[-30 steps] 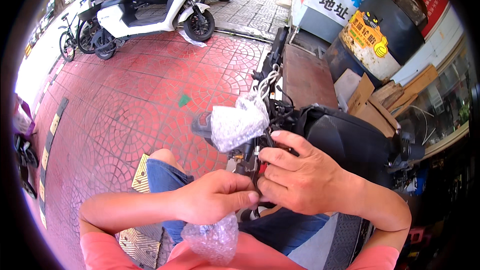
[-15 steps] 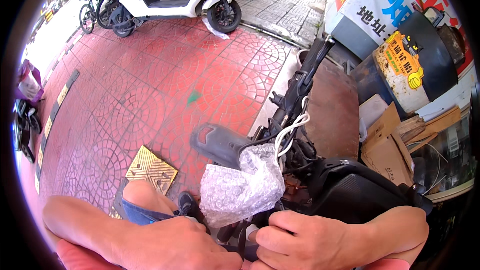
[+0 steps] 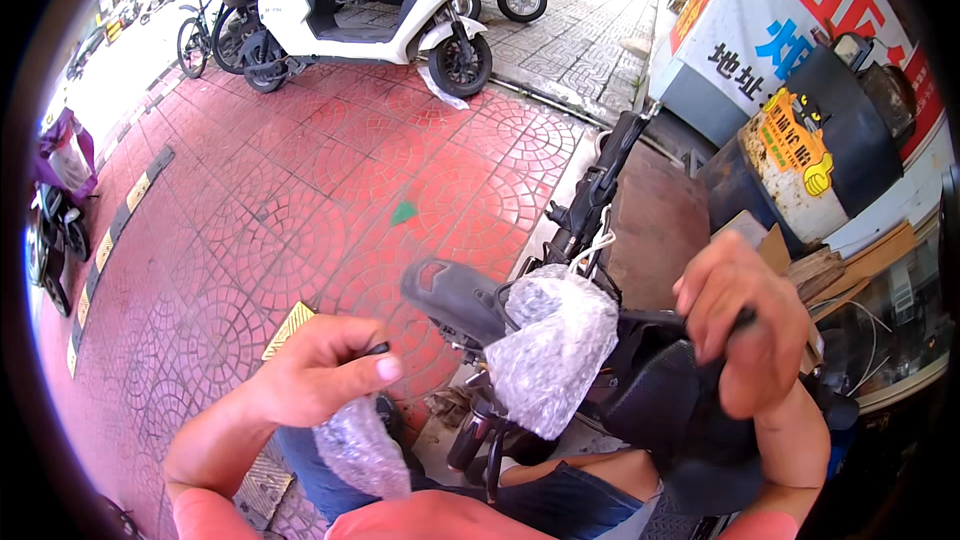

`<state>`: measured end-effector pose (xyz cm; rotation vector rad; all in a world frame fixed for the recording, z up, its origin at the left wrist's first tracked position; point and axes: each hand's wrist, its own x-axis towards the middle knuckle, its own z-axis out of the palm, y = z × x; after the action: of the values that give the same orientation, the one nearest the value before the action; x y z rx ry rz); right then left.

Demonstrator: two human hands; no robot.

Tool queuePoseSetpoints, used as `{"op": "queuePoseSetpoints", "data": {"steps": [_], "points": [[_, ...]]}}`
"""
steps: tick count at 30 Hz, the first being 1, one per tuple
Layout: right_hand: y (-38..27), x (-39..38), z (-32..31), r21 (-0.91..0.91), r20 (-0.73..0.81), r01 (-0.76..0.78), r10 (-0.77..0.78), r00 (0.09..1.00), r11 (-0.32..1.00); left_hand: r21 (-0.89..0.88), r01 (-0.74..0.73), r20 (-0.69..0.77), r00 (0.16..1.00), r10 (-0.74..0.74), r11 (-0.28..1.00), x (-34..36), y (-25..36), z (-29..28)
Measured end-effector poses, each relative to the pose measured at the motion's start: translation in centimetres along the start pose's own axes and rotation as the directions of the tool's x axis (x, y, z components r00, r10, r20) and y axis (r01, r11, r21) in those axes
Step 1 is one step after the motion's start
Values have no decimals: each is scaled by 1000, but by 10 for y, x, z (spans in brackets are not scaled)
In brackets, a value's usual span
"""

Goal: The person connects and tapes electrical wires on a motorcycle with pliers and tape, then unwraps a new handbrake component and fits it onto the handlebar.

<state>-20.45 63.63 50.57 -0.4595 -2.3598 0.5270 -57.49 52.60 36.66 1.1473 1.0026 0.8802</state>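
Note:
My left hand (image 3: 335, 370) is closed, with the dark tip of a small black piece (image 3: 378, 348) showing beside the thumb. Directly below that hand hangs a strip of bubble wrap (image 3: 365, 450); whether the fingers hold it too is unclear. Raised on the right, my right hand (image 3: 745, 325) is smeared by motion, its fingers curled about a dark piece (image 3: 741, 319) whose kind I cannot make out. Between the hands, a larger bubble-wrap bundle (image 3: 555, 350) covers part of a black two-wheeler (image 3: 655, 380), with white cables (image 3: 592, 252) coming out behind it.
The two-wheeler's handlebar (image 3: 592, 185) and dark mudguard (image 3: 450, 295) extend ahead. A white scooter (image 3: 345, 40) is parked on the red paving at the back. To the right stand a dark drum (image 3: 850, 110), wood pieces (image 3: 865, 265) and a glass-sided case (image 3: 895, 330).
Both hands have risen and moved apart from the lower middle. Bubble wrap now hangs under the left hand, and dark pieces show in both hands. The view has shifted slightly.

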Motion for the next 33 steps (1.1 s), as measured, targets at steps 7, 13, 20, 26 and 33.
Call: {"op": "queuePoseSetpoints", "data": {"steps": [7, 13, 20, 26, 33], "points": [[4, -13, -5, 219, -272, -226, 282, 920, 949, 3, -246, -26, 969, 246, 969, 50, -2, 73], [-45, -29, -5, 218, -247, -145, 198, 949, 965, 754, -278, -20, 896, 444, 595, 69, 38, 98], [-79, -47, -11, 266, -444, -32, 152, 883, 963, 572, -532, -25, 749, 662, 624, 83, 50, 100], [-84, -57, -48, 496, -672, 65, 336, 660, 866, 269, -604, 223, 797, 562, 750, 66, 66, 150], [-92, -85, -42, 508, -444, -76, 336, 830, 858, 369, -603, 282, 798, 533, 707, 51, 36, 180]]}}
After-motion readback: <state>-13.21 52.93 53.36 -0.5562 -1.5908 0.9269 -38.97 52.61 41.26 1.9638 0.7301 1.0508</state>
